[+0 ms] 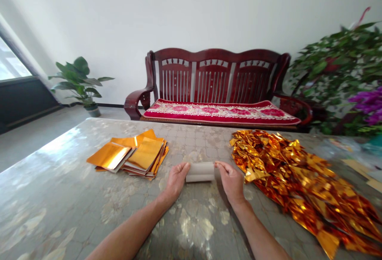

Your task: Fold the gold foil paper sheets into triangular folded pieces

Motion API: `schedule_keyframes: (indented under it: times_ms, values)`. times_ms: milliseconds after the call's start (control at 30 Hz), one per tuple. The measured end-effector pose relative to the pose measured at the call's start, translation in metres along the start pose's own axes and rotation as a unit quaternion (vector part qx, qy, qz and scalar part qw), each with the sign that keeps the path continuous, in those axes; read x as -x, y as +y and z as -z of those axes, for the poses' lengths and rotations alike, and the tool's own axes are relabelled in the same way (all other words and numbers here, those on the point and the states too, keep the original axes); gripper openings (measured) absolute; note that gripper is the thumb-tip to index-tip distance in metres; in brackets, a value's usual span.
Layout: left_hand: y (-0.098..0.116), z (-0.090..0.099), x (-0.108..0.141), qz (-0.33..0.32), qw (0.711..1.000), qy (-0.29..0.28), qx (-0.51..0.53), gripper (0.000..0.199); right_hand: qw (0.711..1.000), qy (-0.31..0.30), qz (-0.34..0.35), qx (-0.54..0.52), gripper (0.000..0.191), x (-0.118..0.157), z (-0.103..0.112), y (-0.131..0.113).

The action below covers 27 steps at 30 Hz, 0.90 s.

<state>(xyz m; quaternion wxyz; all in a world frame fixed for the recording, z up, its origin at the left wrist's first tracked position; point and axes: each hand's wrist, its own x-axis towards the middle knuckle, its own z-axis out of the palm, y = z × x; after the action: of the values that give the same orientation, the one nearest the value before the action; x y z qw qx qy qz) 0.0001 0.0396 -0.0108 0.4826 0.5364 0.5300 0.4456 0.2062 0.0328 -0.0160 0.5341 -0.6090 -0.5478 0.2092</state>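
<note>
Between my hands, just above the table, is a sheet of foil paper [200, 171] with its pale grey back showing, bent into a rolled or folded strip. My left hand [178, 177] pinches its left end with thumb and fingers. At the right end, my right hand [229, 179] grips the edge in the same way. Left of my hands lies a loose stack of flat gold foil sheets [145, 153]. To the right spreads a large heap of folded gold foil pieces [286, 168], close to my right hand.
A patterned, shiny cover lies over the table [119, 216]. Beyond its far edge stands a dark red wooden bench [211, 81] with a red floral cushion [221, 111]. Clear plastic wrap [337, 148] and cardboard strips [362, 172] lie at right. Potted plants [79, 79] flank the bench.
</note>
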Motion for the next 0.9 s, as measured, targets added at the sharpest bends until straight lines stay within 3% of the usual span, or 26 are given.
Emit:
schedule_keyframes:
  times_ms: [100, 200, 300, 433, 567, 633, 700, 800, 900]
  values:
    - [-0.001, 0.003, -0.003, -0.052, 0.998, 0.029, -0.013, 0.046, 1.000, 0.024, 0.011, -0.007, 0.034, 0.005, 0.001, -0.006]
    - [-0.001, 0.002, -0.001, -0.102, 0.989, 0.079, -0.073, 0.043, 0.998, -0.046, 0.006, -0.040, 0.033, 0.015, -0.004, -0.017]
    - [0.000, -0.001, 0.006, -0.203, 0.967, 0.092, -0.126, 0.036, 0.984, -0.139, -0.054, -0.096, 0.040, 0.024, -0.011, -0.029]
    - [0.003, -0.006, 0.019, -0.356, 0.902, 0.031, -0.244, 0.030, 0.960, -0.197, -0.091, -0.175, 0.051, 0.026, -0.016, -0.037]
    - [0.007, -0.010, 0.026, -0.430, 0.837, -0.012, -0.338, 0.026, 0.973, -0.161, -0.081, -0.142, 0.050, 0.022, -0.017, -0.030]
    - [0.008, -0.010, 0.027, -0.442, 0.826, -0.028, -0.348, 0.024, 0.992, -0.107, -0.026, -0.066, 0.046, 0.020, -0.015, -0.025]
    - [0.009, -0.009, 0.027, -0.451, 0.825, -0.023, -0.340, 0.022, 0.993, -0.064, 0.090, 0.040, 0.037, 0.019, -0.009, -0.022]
    - [0.010, -0.006, 0.028, -0.472, 0.822, 0.013, -0.318, 0.022, 0.941, -0.032, 0.261, 0.215, 0.028, 0.020, 0.002, -0.025]
    - [0.012, -0.005, 0.028, -0.469, 0.815, 0.031, -0.339, 0.029, 0.883, -0.001, 0.334, 0.329, 0.023, 0.022, 0.006, -0.033]
